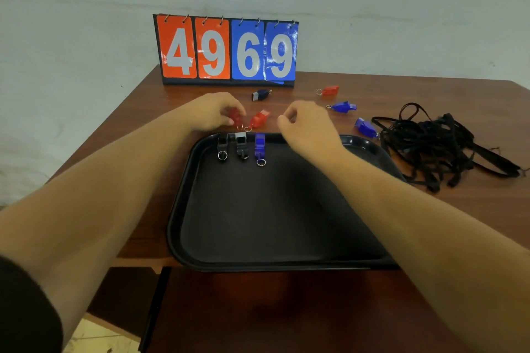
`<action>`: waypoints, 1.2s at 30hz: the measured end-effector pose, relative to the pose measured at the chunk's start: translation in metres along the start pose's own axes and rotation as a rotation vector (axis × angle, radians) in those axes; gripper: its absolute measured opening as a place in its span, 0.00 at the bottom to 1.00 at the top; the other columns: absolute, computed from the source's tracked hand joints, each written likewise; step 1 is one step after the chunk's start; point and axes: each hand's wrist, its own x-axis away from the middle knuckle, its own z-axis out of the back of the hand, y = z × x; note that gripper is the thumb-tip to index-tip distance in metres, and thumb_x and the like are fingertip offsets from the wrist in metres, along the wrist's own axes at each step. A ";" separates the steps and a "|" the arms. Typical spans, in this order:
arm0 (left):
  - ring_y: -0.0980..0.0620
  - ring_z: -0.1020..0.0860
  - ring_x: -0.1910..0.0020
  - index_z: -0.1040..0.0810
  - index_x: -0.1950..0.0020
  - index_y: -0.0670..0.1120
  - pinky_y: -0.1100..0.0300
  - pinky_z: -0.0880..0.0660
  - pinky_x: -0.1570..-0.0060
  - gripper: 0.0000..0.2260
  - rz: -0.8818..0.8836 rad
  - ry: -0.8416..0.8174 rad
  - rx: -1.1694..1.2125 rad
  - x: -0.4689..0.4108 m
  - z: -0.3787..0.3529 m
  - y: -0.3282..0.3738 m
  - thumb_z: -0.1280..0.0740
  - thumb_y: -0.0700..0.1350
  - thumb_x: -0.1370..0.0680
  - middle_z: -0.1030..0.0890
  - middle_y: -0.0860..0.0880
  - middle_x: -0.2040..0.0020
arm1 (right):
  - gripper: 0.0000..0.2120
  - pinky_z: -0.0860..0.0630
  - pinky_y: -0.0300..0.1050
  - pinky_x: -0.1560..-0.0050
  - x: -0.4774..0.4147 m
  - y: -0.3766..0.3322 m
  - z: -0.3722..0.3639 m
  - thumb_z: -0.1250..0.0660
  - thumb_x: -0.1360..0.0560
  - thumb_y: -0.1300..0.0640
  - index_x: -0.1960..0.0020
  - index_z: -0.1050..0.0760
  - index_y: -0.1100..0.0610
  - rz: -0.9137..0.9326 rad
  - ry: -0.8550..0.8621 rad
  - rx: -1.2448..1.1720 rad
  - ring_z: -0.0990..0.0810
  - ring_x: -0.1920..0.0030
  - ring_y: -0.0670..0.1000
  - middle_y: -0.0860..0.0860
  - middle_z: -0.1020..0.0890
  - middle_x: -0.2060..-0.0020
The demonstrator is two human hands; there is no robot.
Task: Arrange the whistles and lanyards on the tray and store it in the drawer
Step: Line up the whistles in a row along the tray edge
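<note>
Tray (275,223): a black tray is sitting nearest the viewer on the brown counter (430,309), most of its floor bare.
Row on tray: three whistles are lying side by side along the far rim, rings pointing toward the viewer: a black whistle (222,146), a second black whistle (241,145), then a blue whistle (259,149) on the right.
Left hand (213,114): it is reaching just past the far rim, its fingers (229,120) pinching a small red whistle (235,116), partly hidden.
Right hand (305,126): it is hovering over the far rim, fingers curled loosely together, apparently holding nothing, though the pads are hidden.
Loose red whistle (259,119): it is lying on the counter between the two hands, just beyond the rim, its long axis slanting, ring end toward the tray and mouthpiece away to the right.
Key relation: this whistle is lying just beside the left hand's fingers and a little left of the right hand; the free right hand seems better placed to take it.
Lanyards (441,146): a tangled black heap is lying right of the tray.
Farther whistles: two blue ones (365,127) (342,107), a red one (329,90) and a dark one (261,94) are lying scattered on the counter.
Scoreboard (226,50): a flip board is standing at the back, reading 49 and 69.
</note>
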 end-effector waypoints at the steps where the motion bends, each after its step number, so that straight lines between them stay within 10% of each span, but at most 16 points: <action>1: 0.50 0.25 0.39 0.22 0.41 0.53 0.57 0.30 0.41 0.12 0.022 0.019 -0.007 0.003 0.002 -0.003 0.31 0.40 0.22 0.24 0.51 0.39 | 0.07 0.24 0.42 0.54 -0.009 0.002 0.001 0.37 0.20 0.55 0.48 0.21 0.56 0.005 0.022 0.004 0.21 0.54 0.48 0.50 0.19 0.53; 8: 0.53 0.21 0.50 0.25 0.40 0.50 0.56 0.26 0.49 0.08 0.361 0.407 0.499 0.045 0.006 -0.014 0.36 0.48 0.18 0.19 0.53 0.48 | 0.23 0.31 0.46 0.32 -0.065 0.001 -0.020 0.35 0.20 0.63 0.27 0.29 0.49 0.183 -0.228 0.114 0.30 0.28 0.53 0.52 0.29 0.27; 12: 0.51 0.19 0.59 0.26 0.42 0.44 0.60 0.25 0.61 0.07 0.425 0.497 0.923 0.063 0.002 -0.012 0.39 0.44 0.17 0.15 0.47 0.49 | 0.21 0.32 0.42 0.34 -0.079 -0.001 -0.032 0.32 0.22 0.63 0.30 0.24 0.51 0.249 -0.430 0.256 0.26 0.32 0.53 0.51 0.24 0.31; 17: 0.53 0.24 0.67 0.24 0.40 0.44 0.61 0.29 0.67 0.10 0.427 0.549 1.232 0.069 -0.008 0.001 0.41 0.43 0.17 0.18 0.45 0.56 | 0.12 0.27 0.43 0.41 -0.077 0.001 -0.029 0.30 0.22 0.56 0.39 0.19 0.54 0.207 -0.205 0.160 0.22 0.43 0.51 0.52 0.19 0.41; 22: 0.52 0.27 0.69 0.22 0.48 0.46 0.60 0.33 0.69 0.08 0.381 0.511 1.073 0.067 -0.015 -0.001 0.40 0.45 0.19 0.21 0.48 0.62 | 0.11 0.17 0.43 0.56 -0.053 0.010 0.001 0.29 0.22 0.56 0.40 0.22 0.56 0.027 -0.043 -0.442 0.18 0.64 0.48 0.53 0.20 0.51; 32: 0.54 0.25 0.65 0.21 0.46 0.48 0.61 0.30 0.66 0.09 0.317 0.526 0.938 0.085 -0.018 0.008 0.41 0.45 0.18 0.21 0.49 0.61 | 0.07 0.19 0.47 0.48 0.009 0.031 0.027 0.34 0.21 0.69 0.48 0.28 0.60 -0.249 -0.132 -1.038 0.14 0.52 0.56 0.62 0.17 0.48; 36: 0.54 0.25 0.65 0.20 0.47 0.49 0.61 0.29 0.65 0.10 0.320 0.534 0.951 0.089 -0.017 0.004 0.41 0.45 0.18 0.21 0.49 0.61 | 0.10 0.17 0.49 0.47 0.026 0.022 0.029 0.31 0.25 0.71 0.46 0.27 0.64 -0.224 -0.175 -0.878 0.13 0.51 0.56 0.60 0.15 0.50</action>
